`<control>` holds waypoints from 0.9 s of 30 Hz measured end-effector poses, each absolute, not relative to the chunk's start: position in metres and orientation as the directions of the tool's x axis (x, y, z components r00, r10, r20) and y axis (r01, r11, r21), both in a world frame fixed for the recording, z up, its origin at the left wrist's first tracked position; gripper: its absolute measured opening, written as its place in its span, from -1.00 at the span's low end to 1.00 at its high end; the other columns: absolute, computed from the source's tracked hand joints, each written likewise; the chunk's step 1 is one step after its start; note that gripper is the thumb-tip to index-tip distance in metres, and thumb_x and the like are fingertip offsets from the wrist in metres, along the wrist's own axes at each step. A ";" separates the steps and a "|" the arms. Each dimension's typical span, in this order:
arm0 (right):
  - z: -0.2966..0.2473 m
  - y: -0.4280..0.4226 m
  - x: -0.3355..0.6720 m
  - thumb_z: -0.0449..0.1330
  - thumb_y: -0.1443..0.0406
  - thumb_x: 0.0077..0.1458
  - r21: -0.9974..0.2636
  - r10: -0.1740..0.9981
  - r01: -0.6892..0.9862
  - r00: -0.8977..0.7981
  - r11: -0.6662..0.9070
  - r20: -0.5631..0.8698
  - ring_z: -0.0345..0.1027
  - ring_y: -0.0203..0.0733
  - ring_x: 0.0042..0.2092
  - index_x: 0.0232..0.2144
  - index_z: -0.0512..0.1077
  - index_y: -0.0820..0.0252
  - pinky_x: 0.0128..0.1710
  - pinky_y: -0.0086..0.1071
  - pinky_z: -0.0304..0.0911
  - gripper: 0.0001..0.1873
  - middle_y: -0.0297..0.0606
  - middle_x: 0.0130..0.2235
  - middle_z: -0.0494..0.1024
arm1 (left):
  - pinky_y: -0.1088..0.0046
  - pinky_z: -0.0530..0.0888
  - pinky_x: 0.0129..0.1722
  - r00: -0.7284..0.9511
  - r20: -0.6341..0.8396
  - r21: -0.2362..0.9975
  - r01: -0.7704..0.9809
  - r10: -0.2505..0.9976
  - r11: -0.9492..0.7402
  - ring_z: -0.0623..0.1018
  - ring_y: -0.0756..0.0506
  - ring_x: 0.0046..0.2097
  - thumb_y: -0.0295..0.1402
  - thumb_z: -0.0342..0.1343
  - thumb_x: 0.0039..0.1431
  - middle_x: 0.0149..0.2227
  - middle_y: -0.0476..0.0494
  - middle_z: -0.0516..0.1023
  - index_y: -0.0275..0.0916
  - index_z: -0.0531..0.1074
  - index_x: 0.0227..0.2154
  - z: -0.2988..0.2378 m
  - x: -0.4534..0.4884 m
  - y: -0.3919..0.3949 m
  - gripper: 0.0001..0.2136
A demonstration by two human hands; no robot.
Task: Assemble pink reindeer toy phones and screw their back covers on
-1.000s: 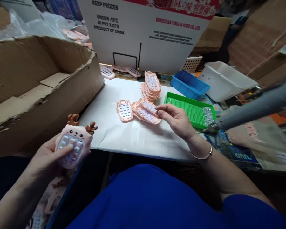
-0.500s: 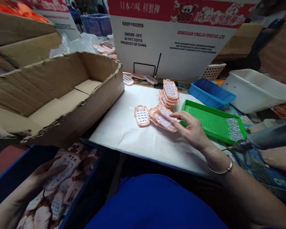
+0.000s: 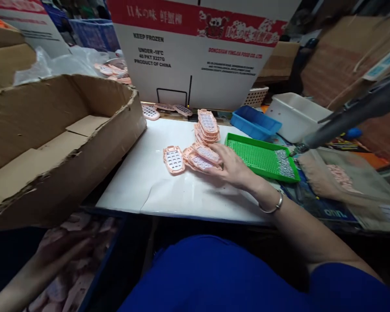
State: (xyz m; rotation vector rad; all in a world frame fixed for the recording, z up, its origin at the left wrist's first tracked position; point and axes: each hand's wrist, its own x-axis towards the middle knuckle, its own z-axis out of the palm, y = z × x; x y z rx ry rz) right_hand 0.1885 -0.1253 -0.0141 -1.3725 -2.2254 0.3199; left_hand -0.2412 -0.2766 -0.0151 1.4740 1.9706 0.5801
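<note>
My right hand (image 3: pixel 231 167) rests on the white table (image 3: pixel 156 190), its fingers closed on a pink keypad shell (image 3: pixel 205 155) at the near end of a fanned pile. One shell (image 3: pixel 173 159) lies apart to the left, and a taller stack (image 3: pixel 208 125) stands behind. My left hand (image 3: pixel 60 255) reaches down into a blue bin (image 3: pixel 99 268) of pink toy phones below the table at lower left. That hand is blurred, so its fingers cannot be made out.
A large torn cardboard box (image 3: pixel 61 130) stands at the left. A green tray (image 3: pixel 256 156) with small silver screws lies right of my right hand. Behind it are a blue bin (image 3: pixel 255 121) and a white tub (image 3: pixel 297 115). A grey electric screwdriver (image 3: pixel 351 115) hangs at the right.
My left hand had a finished deer-shaped toy phone and went down into the blue bin, where it is now without it in view. My right hand lowered onto the shell pile.
</note>
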 end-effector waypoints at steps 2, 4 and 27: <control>-0.015 -0.126 0.184 0.22 -0.01 0.08 -0.372 0.904 0.824 -0.391 0.427 0.172 0.11 0.23 0.33 0.31 0.15 0.31 0.30 0.12 0.11 -0.13 0.10 0.31 0.23 | 0.15 0.63 -0.19 -0.067 -0.304 0.747 0.602 0.950 0.282 0.67 -0.31 -0.20 0.16 0.15 -0.06 -0.26 0.01 0.69 0.16 0.63 -0.36 -0.010 -0.207 -0.265 -0.68; -0.015 -0.127 0.179 0.26 0.01 0.05 -0.317 0.917 0.861 -0.390 0.397 0.087 0.01 0.28 0.36 0.35 0.08 0.30 0.32 0.15 0.04 -0.06 0.10 0.36 0.14 | 0.19 0.60 -0.09 0.084 -0.313 0.804 0.554 0.946 0.217 0.65 -0.28 -0.14 0.06 0.22 -0.04 -0.20 -0.07 0.68 0.06 0.61 -0.27 -0.004 -0.171 -0.247 -0.68; -0.018 -0.123 0.146 0.22 0.40 -0.06 -0.170 0.873 0.857 -0.473 0.487 0.118 0.18 0.25 0.24 0.35 0.05 0.38 0.20 0.04 0.23 -0.08 0.16 0.30 0.22 | 0.21 0.47 -0.11 -0.147 0.167 0.777 0.628 0.975 -0.038 0.52 -0.17 -0.21 -0.49 0.14 -0.12 -0.35 -0.07 0.41 -0.26 0.42 -0.17 -0.026 -0.092 -0.041 -0.65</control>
